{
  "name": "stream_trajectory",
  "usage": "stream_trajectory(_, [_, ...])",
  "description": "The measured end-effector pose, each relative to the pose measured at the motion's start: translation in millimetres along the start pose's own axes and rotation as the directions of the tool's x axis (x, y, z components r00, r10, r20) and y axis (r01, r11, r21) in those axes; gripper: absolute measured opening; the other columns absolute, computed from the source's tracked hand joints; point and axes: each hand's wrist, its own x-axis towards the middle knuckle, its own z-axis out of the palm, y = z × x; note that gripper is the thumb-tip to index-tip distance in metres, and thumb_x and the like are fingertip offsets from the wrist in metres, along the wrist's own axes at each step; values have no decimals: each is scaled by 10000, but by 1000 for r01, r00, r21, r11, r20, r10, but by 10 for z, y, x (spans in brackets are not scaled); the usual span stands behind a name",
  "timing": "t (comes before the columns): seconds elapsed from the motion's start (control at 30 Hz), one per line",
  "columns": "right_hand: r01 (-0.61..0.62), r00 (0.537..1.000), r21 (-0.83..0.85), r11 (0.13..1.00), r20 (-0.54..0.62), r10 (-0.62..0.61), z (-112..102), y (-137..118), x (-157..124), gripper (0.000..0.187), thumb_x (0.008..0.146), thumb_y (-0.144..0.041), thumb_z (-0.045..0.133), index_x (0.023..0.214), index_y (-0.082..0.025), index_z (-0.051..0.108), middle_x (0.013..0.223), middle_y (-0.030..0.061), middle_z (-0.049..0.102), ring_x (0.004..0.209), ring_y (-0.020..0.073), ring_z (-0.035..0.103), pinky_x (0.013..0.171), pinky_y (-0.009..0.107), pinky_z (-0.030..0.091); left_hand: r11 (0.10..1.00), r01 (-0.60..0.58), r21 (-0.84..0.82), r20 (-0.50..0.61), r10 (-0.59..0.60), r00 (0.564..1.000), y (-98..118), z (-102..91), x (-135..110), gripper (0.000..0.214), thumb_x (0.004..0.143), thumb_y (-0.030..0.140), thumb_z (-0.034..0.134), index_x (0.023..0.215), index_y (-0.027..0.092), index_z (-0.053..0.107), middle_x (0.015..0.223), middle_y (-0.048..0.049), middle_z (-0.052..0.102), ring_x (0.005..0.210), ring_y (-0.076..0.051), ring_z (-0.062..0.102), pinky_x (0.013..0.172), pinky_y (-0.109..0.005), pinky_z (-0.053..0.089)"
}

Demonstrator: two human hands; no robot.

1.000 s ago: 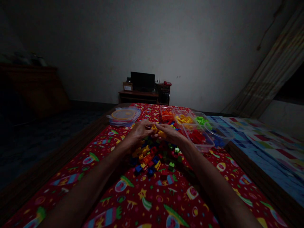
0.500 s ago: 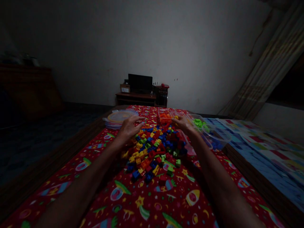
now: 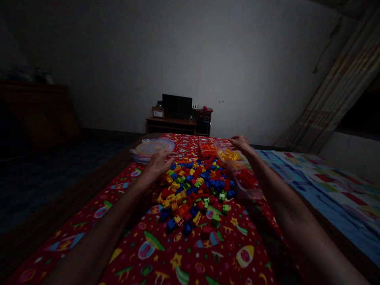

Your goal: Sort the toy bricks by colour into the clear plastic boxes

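Observation:
My left hand [image 3: 160,161] hovers at the left edge of a loose pile of toy building bricks [image 3: 192,186] in red, blue, yellow, green and orange. Its fingers are apart and hold nothing I can see. My right hand [image 3: 241,143] is stretched out over the far right side of the table. Its fingers point left, a little apart, above a clear container of yellow bricks [image 3: 230,155]. No brick shows in them. Beside this stand a container of orange bricks [image 3: 208,149] and, nearer, one of red bricks [image 3: 247,179].
Stacked clear lids [image 3: 152,149] lie at the table's far left. A red patterned cloth [image 3: 175,259] covers the table. A bed with a blue and checked cover [image 3: 320,186] adjoins on the right. A monitor [image 3: 177,106] stands on a desk by the wall.
My right hand has moved right and away from the pile, and the yellow brick it held no longer shows. The yellow and red containers are now uncovered; the green bricks are out of sight.

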Motion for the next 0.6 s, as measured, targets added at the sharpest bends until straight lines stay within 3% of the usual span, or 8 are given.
stream_trajectory(0.1, [73,984,167,983,149,-98,65,-10,-278,135,867,-192,557,877,-96,652,675,43,648,621,119,638,616,241,549,998,7,69,45,-10,999,-165,98,-6,325,777,329,502,966,190,727,1100,-91,703,1074,-279,615,978,-402,462])
stream_trajectory(0.17, [173,939,201,964,262,-223,169,-12,-533,155,857,-209,560,855,-102,672,696,54,669,620,139,646,616,267,549,996,21,83,101,-29,994,-250,180,-28,340,794,358,491,967,187,728,1077,-96,714,1081,-286,616,981,-404,455])
stream_trajectory(0.23, [340,874,125,932,322,-363,305,-34,-807,185,858,-233,553,844,-121,700,743,60,694,672,170,659,662,299,544,996,37,76,169,-50,984,-300,254,-60,408,814,407,464,1028,163,712,1109,-116,704,1082,-287,620,968,-396,463])
stream_trajectory(0.33, [580,753,45,814,351,-556,537,-101,-1169,250,874,-274,546,1050,-181,698,1006,77,713,912,214,659,826,351,510,999,21,50,318,-36,948,-315,301,-100,516,838,482,409,1141,153,666,1186,-122,674,1103,-272,613,962,-372,464])
stream_trajectory(0.4, [707,626,57,705,412,-662,690,-143,-1334,329,876,-275,559,1187,-200,637,1185,102,656,1097,232,598,925,378,465,1000,-4,30,411,-9,912,-310,275,-107,542,834,528,406,1159,177,659,1204,-106,668,1106,-263,611,957,-349,465])
stream_trajectory(0.5, [849,413,64,524,539,-734,865,-163,-1447,339,872,-225,568,1204,-173,610,1217,135,625,1168,234,546,965,380,431,1000,-12,19,454,2,891,-306,179,-103,582,774,588,489,1166,192,657,1233,-96,654,1138,-269,593,967,-335,455])
stream_trajectory(0.53, [871,383,43,489,565,-731,896,-157,-1457,315,873,-193,555,1181,-163,617,1179,134,639,1132,226,562,947,364,437,1000,-10,18,461,1,887,-302,147,-104,602,742,596,533,1172,194,654,1249,-94,645,1151,-275,584,973,-338,451])
stream_trajectory(0.6, [880,399,-30,474,588,-704,910,-131,-1448,286,860,-117,524,1122,-150,634,1088,115,666,1030,205,597,883,320,456,1000,-15,20,490,3,871,-278,107,-115,642,669,585,624,1185,204,645,1283,-89,622,1175,-287,566,981,-352,445])
